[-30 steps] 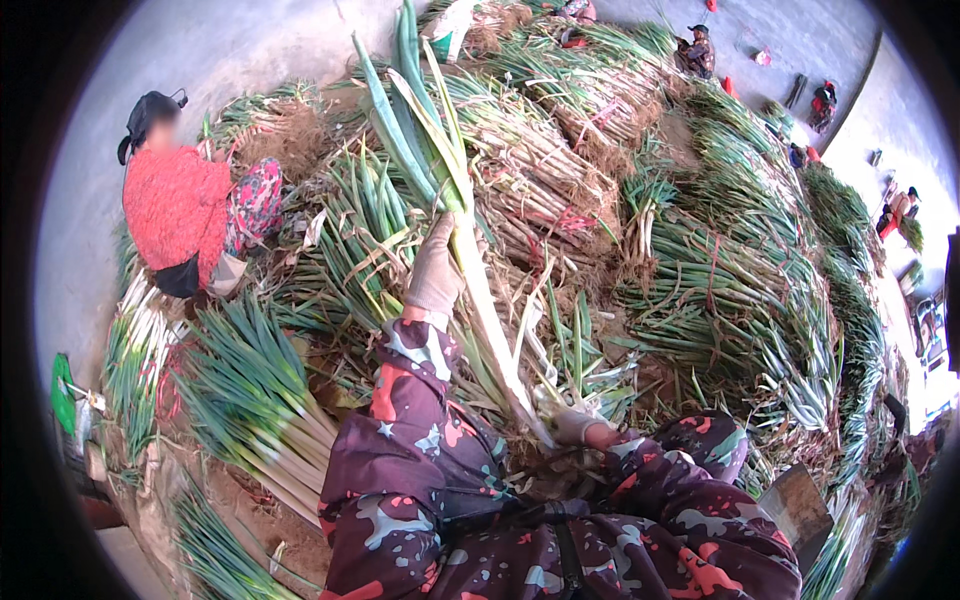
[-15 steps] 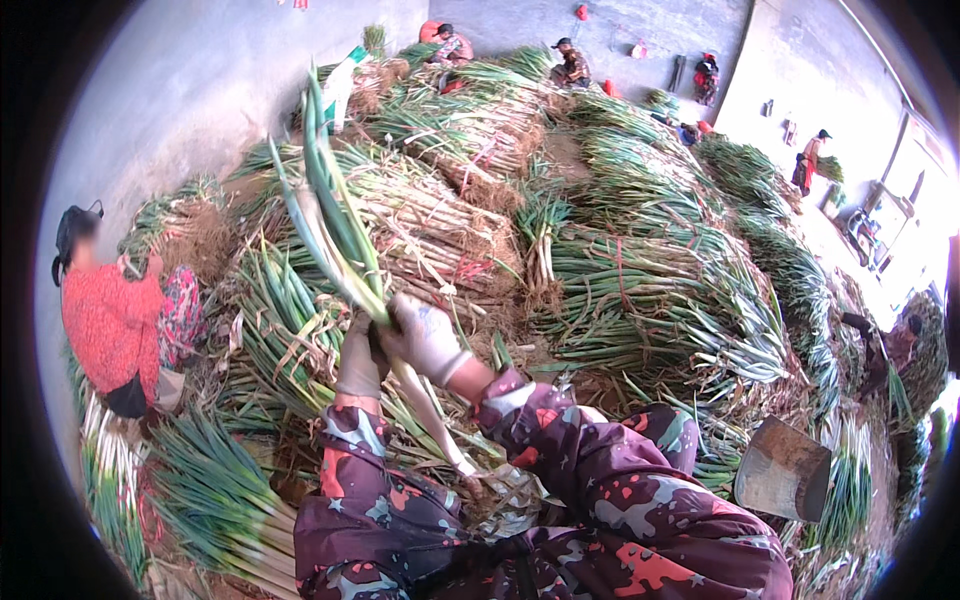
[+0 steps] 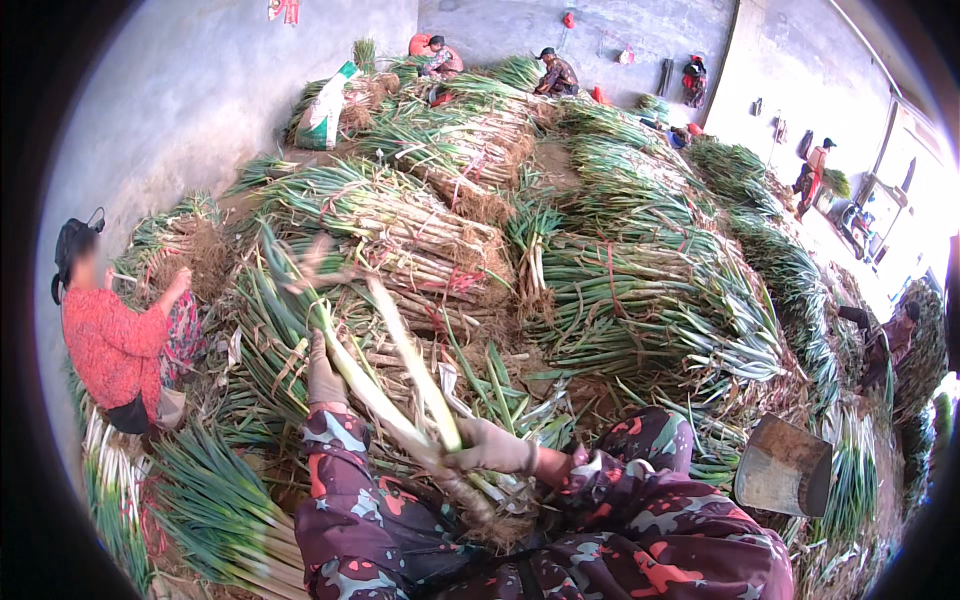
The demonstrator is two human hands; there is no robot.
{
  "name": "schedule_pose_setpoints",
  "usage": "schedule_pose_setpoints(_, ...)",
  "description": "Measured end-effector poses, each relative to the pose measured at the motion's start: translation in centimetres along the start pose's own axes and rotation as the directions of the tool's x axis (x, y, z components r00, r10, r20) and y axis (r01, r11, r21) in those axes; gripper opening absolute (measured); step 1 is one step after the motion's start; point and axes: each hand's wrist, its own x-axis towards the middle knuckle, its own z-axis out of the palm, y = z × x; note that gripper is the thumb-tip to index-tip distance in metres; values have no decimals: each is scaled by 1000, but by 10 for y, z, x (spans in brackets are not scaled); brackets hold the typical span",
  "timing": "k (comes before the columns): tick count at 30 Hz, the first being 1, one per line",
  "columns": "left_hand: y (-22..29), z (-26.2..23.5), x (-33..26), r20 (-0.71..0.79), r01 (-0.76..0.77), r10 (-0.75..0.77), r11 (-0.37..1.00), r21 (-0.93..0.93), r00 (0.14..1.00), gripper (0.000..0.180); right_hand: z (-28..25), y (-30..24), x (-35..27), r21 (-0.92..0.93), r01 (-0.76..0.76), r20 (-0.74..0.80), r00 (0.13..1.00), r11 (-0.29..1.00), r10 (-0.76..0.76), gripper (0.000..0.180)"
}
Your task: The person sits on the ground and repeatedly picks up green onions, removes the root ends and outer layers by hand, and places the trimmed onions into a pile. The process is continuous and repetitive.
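Observation:
A long green onion (image 3: pixel 375 397) slants in front of me, its green leaves up to the left and its shaggy roots low near my lap. My left hand (image 3: pixel 322 372), in a pale work glove, is closed round it just below the leaves. Lower down, my gloved right hand (image 3: pixel 492 446) is closed beside the pale stalk. A pale outer leaf (image 3: pixel 418 365), smeared by motion, sticks up out of my right fingers, separated from the stalk along most of its length. The right fingertips are partly hidden behind the stalk.
Tied bundles of green onions (image 3: pixel 630 275) cover the floor ahead. Loose onions (image 3: pixel 225 505) lie at my near left. A rusty metal scoop (image 3: pixel 783 468) sits by my right knee. A person in red (image 3: pixel 115 335) sits at the left; other people work farther off.
My right hand has moved from beside the left hand down toward the root end, and a pale leaf has come away from the stalk. The onion's leafy end has dropped lower.

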Motion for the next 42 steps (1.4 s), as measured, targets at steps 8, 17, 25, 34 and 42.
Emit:
schedule_pose_setpoints(8,10,49,-27,109,-7,11,999,-31,994,33,-61,138,-132,-798,-49,221,903,600,367,46)
schedule_pose_setpoints(17,-13,74,-25,242,58,-49,998,-28,969,35,17,55,-38,43,-559,-183,810,828,557,54)
schedule_pose_setpoints(25,-107,76,-59,691,-555,-299,427,714,658,30,-20,-16,13,-89,-174,-565,819,981,94,32)
schedule_pose_setpoints(34,-20,119,-62,375,-100,-63,911,399,925,51,-46,42,-15,-388,-90,-571,805,917,-163,40)
schedule_pose_setpoints(42,10,86,-53,350,14,-23,1000,27,936,28,1,41,-25,-327,-23,-358,928,945,-101,63)
